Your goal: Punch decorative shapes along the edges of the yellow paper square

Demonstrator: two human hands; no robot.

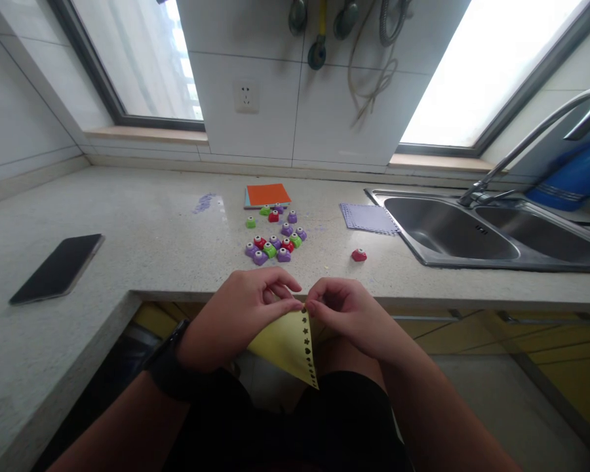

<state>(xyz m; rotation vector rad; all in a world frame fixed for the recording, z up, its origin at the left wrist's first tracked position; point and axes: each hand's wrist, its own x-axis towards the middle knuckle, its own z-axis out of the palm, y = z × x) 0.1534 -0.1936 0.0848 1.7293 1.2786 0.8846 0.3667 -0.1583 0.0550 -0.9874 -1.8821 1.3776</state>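
A sheet of yellow paper (281, 346) hangs over my lap, just in front of the counter edge. Small shapes, stars among them, are punched in a row along its right edge. My left hand (255, 305) pinches the top of the sheet between thumb and fingers. At the same top corner, my right hand (341, 305) has thumb and forefinger pressed together on the paper. Beyond the hands, several small craft punches (270, 248) in purple, green and red lie in a cluster. One red punch (358, 255) sits apart to the right.
An orange sheet (268, 195) tops a paper stack behind the punches. Purple sheets with punched edges (368, 218) lie beside the steel sink (447, 229). A dark tablet or phone (56, 269) rests at the left. Purple paper bits (204, 202) are scattered on the counter (167, 242).
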